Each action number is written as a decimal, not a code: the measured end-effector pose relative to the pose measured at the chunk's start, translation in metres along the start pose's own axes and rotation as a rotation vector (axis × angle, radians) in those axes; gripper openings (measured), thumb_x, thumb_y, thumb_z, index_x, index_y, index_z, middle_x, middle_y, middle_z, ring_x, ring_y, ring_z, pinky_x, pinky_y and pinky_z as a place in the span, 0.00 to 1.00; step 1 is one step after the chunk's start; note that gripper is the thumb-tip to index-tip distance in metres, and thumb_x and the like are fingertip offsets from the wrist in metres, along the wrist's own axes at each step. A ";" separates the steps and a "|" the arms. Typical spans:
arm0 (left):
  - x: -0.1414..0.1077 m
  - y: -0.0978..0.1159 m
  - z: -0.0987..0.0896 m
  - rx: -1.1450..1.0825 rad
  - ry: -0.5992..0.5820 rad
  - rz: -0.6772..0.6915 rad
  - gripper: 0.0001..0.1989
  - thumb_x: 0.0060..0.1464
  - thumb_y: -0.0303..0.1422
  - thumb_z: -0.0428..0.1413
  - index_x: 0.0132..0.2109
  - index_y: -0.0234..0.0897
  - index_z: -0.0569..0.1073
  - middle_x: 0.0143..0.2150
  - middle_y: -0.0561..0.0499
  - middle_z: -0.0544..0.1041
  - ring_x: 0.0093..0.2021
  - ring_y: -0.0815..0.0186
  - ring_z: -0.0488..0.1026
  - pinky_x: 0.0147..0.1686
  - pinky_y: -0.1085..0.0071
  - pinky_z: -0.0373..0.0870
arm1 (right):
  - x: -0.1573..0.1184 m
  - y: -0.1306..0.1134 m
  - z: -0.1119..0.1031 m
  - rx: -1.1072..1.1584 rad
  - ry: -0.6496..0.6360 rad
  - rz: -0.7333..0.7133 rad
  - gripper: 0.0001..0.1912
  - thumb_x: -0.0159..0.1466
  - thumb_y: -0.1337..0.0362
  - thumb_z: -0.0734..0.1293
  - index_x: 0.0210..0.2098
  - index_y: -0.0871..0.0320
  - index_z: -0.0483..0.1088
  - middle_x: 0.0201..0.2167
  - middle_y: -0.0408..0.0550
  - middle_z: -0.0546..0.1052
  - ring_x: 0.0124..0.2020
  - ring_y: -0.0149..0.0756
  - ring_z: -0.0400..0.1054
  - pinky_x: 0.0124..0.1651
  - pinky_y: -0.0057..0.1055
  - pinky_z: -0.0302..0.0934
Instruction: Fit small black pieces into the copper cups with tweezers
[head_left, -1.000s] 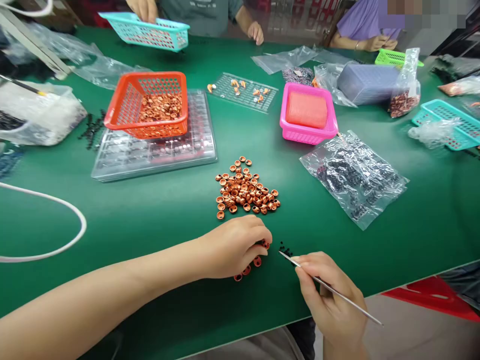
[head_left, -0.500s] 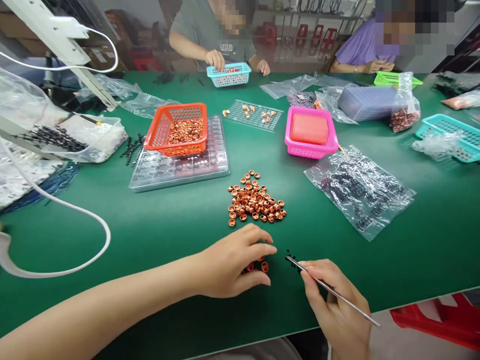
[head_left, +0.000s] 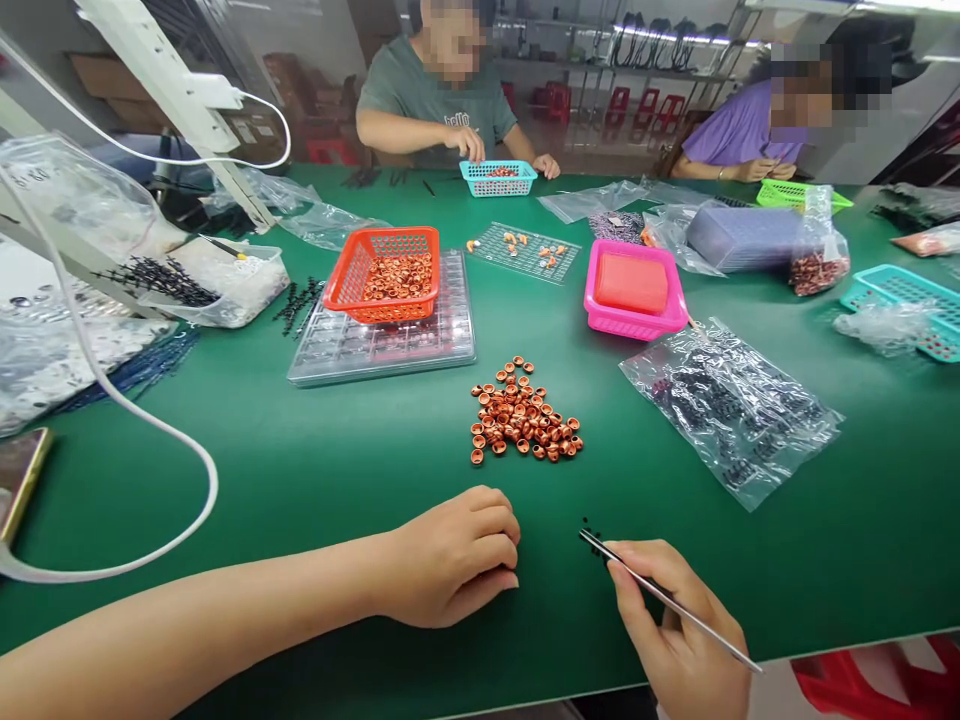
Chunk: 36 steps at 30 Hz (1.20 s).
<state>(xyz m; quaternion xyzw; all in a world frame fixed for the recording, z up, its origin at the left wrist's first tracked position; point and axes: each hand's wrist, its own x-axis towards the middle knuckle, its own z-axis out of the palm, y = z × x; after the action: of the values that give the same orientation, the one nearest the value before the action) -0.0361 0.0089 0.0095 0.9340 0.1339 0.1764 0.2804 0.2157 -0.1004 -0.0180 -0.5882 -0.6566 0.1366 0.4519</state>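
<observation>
My left hand (head_left: pixel 454 560) rests on the green table (head_left: pixel 300 480) with its fingers curled in; whatever lies inside or under it is hidden. Metal tweezers (head_left: pixel 690 618) are pinched in my right hand (head_left: pixel 675 620), their tips at a few tiny black pieces (head_left: pixel 594 540) on the table. Beyond both hands lies a loose pile of small copper-coloured cups (head_left: pixel 521 415). More of these cups fill an orange basket (head_left: pixel 341 285), which stands on a clear compartment tray (head_left: pixel 390 355).
A pink basket (head_left: pixel 637 322) holds a red block, beside a clear bag of dark pieces (head_left: pixel 739 410). At left are a white cable (head_left: pixel 206 450), a phone (head_left: pixel 22 475) and a lamp stand. Two people sit across the table.
My left hand has curled its fingers, and the reddish cups seen beside them are now out of sight. The view has shifted, showing the phone at left. The tweezers remain in my right hand.
</observation>
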 end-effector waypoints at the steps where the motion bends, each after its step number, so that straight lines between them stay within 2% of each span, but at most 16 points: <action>1: -0.003 -0.002 -0.001 -0.002 0.049 -0.021 0.04 0.60 0.27 0.53 0.42 0.37 0.67 0.41 0.45 0.73 0.43 0.61 0.68 0.48 0.61 0.69 | 0.000 0.000 0.000 0.001 0.004 -0.003 0.09 0.63 0.70 0.68 0.43 0.53 0.72 0.39 0.46 0.79 0.40 0.34 0.76 0.42 0.27 0.73; 4: -0.007 -0.014 -0.005 0.106 0.276 -0.188 0.15 0.60 0.30 0.56 0.53 0.37 0.65 0.54 0.40 0.69 0.56 0.55 0.64 0.59 0.51 0.63 | 0.002 0.000 0.000 -0.009 0.010 -0.022 0.09 0.63 0.69 0.68 0.43 0.53 0.72 0.38 0.46 0.79 0.40 0.34 0.76 0.42 0.27 0.73; 6: -0.006 -0.027 -0.008 0.208 0.355 -0.337 0.28 0.58 0.37 0.59 0.61 0.37 0.58 0.63 0.36 0.61 0.64 0.50 0.56 0.62 0.46 0.58 | 0.004 0.000 0.000 -0.012 0.016 -0.050 0.09 0.63 0.69 0.68 0.43 0.53 0.71 0.37 0.46 0.80 0.38 0.34 0.77 0.39 0.26 0.73; 10: 0.004 -0.056 -0.014 0.285 0.263 -0.529 0.53 0.49 0.53 0.62 0.69 0.34 0.44 0.71 0.29 0.44 0.71 0.40 0.42 0.65 0.40 0.50 | 0.008 -0.006 -0.001 -0.019 0.050 -0.035 0.06 0.63 0.66 0.68 0.41 0.54 0.72 0.36 0.47 0.80 0.35 0.34 0.77 0.35 0.25 0.74; 12: 0.011 -0.068 -0.017 0.282 0.213 -0.568 0.59 0.45 0.58 0.62 0.70 0.32 0.41 0.72 0.28 0.39 0.72 0.39 0.37 0.66 0.41 0.47 | 0.009 -0.009 -0.001 -0.028 0.074 -0.011 0.04 0.64 0.64 0.68 0.39 0.54 0.73 0.35 0.47 0.81 0.35 0.35 0.78 0.35 0.25 0.74; 14: 0.020 -0.078 -0.020 0.268 0.181 -0.560 0.63 0.42 0.60 0.62 0.71 0.32 0.40 0.72 0.28 0.38 0.72 0.39 0.34 0.67 0.42 0.44 | 0.011 -0.012 -0.001 -0.023 0.093 -0.014 0.04 0.64 0.62 0.68 0.38 0.53 0.74 0.34 0.47 0.81 0.33 0.35 0.78 0.34 0.26 0.74; 22: 0.055 -0.105 -0.034 0.233 0.072 -0.416 0.66 0.38 0.63 0.63 0.72 0.34 0.39 0.73 0.31 0.37 0.72 0.40 0.31 0.68 0.43 0.39 | 0.015 -0.010 0.000 0.019 0.111 -0.064 0.05 0.63 0.61 0.69 0.37 0.54 0.74 0.31 0.46 0.81 0.31 0.34 0.78 0.34 0.24 0.73; 29: 0.079 -0.117 -0.043 0.148 0.020 -0.301 0.62 0.40 0.60 0.64 0.70 0.30 0.47 0.71 0.30 0.49 0.72 0.43 0.43 0.69 0.48 0.43 | 0.014 -0.011 0.005 0.040 0.170 -0.058 0.05 0.64 0.60 0.68 0.36 0.54 0.74 0.30 0.46 0.80 0.29 0.33 0.77 0.32 0.23 0.73; 36: 0.099 -0.110 -0.032 0.103 0.006 -0.222 0.56 0.42 0.55 0.66 0.68 0.31 0.52 0.69 0.30 0.54 0.70 0.44 0.50 0.68 0.48 0.49 | 0.016 -0.011 0.004 0.032 0.168 -0.089 0.04 0.63 0.61 0.68 0.36 0.53 0.74 0.29 0.45 0.80 0.29 0.34 0.77 0.33 0.24 0.74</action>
<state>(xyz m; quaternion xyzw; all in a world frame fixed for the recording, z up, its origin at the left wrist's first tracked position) 0.0235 0.1479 -0.0034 0.9260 0.2465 0.1399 0.2493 0.2073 -0.0873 -0.0054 -0.5604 -0.6397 0.0769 0.5204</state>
